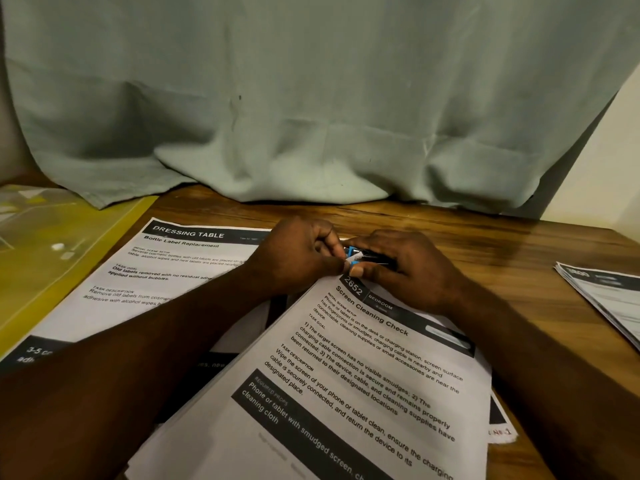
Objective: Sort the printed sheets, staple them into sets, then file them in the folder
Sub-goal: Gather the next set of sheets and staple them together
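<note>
A set of printed sheets headed "Screen Cleaning Check" (349, 375) lies tilted in front of me. At its top corner sits a small blue and black stapler (363, 255). My right hand (405, 268) grips the stapler, fingers curled over it. My left hand (298, 258) pinches the sheets' corner at the stapler's mouth. Under my left forearm lies a sheet headed "Dressing Table" (166, 271). A yellow plastic folder (52, 258) rests at the left.
Another stack of printed sheets (602, 299) lies at the right edge of the wooden table (485, 244). A pale green curtain (311, 116) hangs behind and drapes onto the table's far edge.
</note>
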